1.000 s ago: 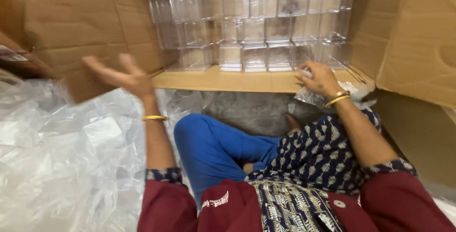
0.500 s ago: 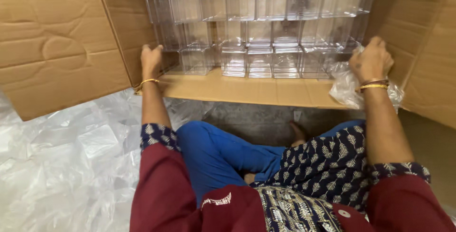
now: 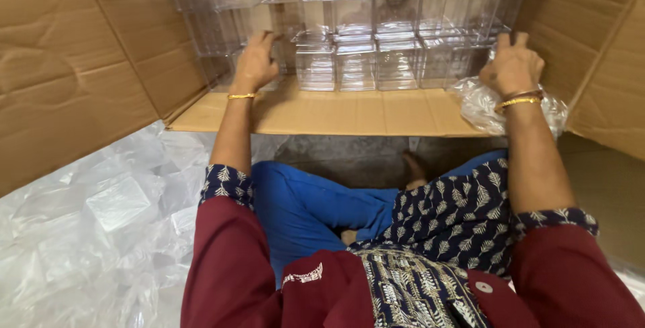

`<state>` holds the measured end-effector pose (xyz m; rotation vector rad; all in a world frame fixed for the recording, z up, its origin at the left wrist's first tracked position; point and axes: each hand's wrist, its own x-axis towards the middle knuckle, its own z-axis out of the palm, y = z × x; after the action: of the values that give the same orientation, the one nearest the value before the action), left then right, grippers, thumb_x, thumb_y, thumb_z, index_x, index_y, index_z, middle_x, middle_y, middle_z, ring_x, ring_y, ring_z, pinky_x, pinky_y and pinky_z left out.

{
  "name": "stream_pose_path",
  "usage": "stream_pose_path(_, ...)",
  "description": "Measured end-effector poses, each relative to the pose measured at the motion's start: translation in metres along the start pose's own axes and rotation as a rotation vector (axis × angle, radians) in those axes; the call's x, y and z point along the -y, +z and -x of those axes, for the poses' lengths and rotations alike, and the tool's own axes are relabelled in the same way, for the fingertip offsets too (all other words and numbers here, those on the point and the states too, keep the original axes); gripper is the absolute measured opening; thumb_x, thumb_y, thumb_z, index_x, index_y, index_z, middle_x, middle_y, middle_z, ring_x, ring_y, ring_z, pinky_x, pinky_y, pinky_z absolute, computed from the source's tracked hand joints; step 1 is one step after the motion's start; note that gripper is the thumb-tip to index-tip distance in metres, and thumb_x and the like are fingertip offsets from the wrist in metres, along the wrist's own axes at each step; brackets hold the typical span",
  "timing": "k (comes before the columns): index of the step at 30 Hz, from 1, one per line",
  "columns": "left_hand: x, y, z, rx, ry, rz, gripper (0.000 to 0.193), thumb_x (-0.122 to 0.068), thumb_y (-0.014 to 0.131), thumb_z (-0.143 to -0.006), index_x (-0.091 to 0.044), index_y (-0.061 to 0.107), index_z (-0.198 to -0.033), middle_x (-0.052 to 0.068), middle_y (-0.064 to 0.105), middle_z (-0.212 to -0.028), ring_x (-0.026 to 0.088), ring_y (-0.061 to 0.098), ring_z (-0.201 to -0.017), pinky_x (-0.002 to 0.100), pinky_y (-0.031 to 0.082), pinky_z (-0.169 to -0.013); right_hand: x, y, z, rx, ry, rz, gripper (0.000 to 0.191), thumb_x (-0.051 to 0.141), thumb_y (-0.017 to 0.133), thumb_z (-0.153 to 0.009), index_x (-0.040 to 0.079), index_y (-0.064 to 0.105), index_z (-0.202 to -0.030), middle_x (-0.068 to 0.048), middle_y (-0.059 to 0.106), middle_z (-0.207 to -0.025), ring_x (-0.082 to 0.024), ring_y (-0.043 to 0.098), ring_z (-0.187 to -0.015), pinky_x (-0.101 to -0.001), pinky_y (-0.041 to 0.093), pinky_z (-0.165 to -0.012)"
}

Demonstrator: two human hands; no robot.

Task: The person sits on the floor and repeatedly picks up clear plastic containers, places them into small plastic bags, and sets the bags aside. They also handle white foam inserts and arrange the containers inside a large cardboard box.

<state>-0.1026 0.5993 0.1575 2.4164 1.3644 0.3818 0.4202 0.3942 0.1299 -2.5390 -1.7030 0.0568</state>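
Rows of clear plastic boxes [image 3: 356, 53] are stacked inside a large cardboard carton [image 3: 80, 79] lying on its side. My left hand [image 3: 255, 63] rests against the left end of the bottom row, fingers spread on a clear box. At the right end of the row, my right hand [image 3: 514, 66] presses against the boxes, just above a crumpled clear plastic bag [image 3: 480, 106]. Neither hand is closed around anything. Both wrists carry gold bangles.
The carton's lower flap [image 3: 349, 113] lies flat in front of the boxes. A heap of clear plastic wrapping [image 3: 94, 227] covers the floor at the left. My blue-clad legs [image 3: 309, 207] are folded below the flap. Carton walls stand left and right.
My left hand swung in from the open air at the left onto the boxes. Both hands now sit higher against the row, and the view has moved closer.
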Motion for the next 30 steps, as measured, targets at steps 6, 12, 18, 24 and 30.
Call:
stream_pose_path(6, -0.037, 0.042, -0.021, 0.163, 0.259, 0.045, 0.079, -0.010, 0.069, -0.070, -0.001, 0.047, -0.145, 0.026, 0.047, -0.146, 0.043, 0.040, -0.137, 0.046, 0.035, -0.111, -0.008, -0.010, -0.001, 0.060, -0.071, 0.020, 0.070, 0.012, 0.079, -0.073, 0.011, 0.055, -0.138, -0.020, 0.060, -0.133, -0.048, 0.065, -0.106, -0.0572, 0.052, -0.086)
stream_pose_path(12, -0.058, 0.032, -0.023, 0.253, 0.126, -0.222, 0.082, -0.022, 0.080, -0.062, -0.004, 0.053, -0.137, 0.026, 0.045, -0.142, 0.044, 0.038, -0.133, 0.055, 0.034, -0.106, -0.015, -0.010, -0.021, 0.078, -0.168, 0.116, 0.073, 0.019, 0.088, -0.064, 0.007, 0.056, -0.129, -0.018, 0.062, -0.128, -0.045, 0.066, -0.102, -0.0577, 0.052, -0.079)
stream_pose_path(18, -0.082, 0.002, 0.023, 0.148, 0.104, -0.136, 0.070, -0.020, 0.086, -0.069, -0.006, 0.058, -0.132, 0.020, 0.054, -0.128, 0.042, 0.052, -0.121, 0.050, 0.046, -0.100, -0.011, -0.026, 0.006, -0.076, -0.259, 0.305, 0.025, 0.021, 0.080, -0.087, 0.011, 0.072, -0.108, -0.020, 0.066, -0.119, -0.039, 0.070, -0.089, -0.0521, 0.054, -0.071)
stream_pose_path(24, -0.125, -0.088, 0.115, -0.126, 0.171, 0.401, 0.081, -0.026, 0.094, -0.076, -0.009, 0.058, -0.146, 0.012, 0.058, -0.121, 0.028, 0.062, -0.106, 0.037, 0.053, -0.086, 0.024, -0.148, 0.124, -0.202, -0.161, 0.159, 0.070, 0.042, 0.089, -0.078, 0.012, 0.064, -0.137, -0.017, 0.065, -0.109, -0.031, 0.066, -0.073, -0.0447, 0.052, -0.058)
stream_pose_path(30, -0.169, -0.075, 0.194, 0.386, 0.218, 0.447, 0.084, -0.032, 0.089, -0.069, -0.005, 0.058, -0.143, 0.016, 0.061, -0.118, 0.034, 0.061, -0.108, 0.042, 0.050, -0.094, 0.105, -0.168, 0.194, 0.077, -0.765, -0.318, 0.078, 0.057, 0.084, -0.068, 0.014, 0.064, -0.130, -0.014, 0.059, -0.125, -0.036, 0.068, -0.100, -0.0466, 0.058, -0.077)
